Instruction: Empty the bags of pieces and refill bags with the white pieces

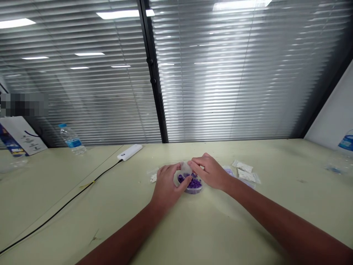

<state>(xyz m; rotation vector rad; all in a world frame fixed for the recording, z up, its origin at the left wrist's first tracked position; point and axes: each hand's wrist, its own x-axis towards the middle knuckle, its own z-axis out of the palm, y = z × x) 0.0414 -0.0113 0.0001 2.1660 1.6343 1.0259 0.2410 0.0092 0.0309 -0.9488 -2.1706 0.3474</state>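
Note:
A small clear round container [193,188] full of purple pieces [194,183] sits on the pale green table [193,228]. My left hand [167,184] curls around its left side, thumb on the rim. My right hand [210,171] reaches over its top, fingers pinched on a small clear plastic piece [185,168], perhaps a bag or lid, held above the container. Both hands are closed on it.
Several small white packets [244,171] lie right of the container, another [153,177] to the left. A white power bank [129,152] with a black cable [68,202] lies at back left, beside a water bottle [72,140] and a paper bag [23,135]. Another bottle [346,145] stands at far right.

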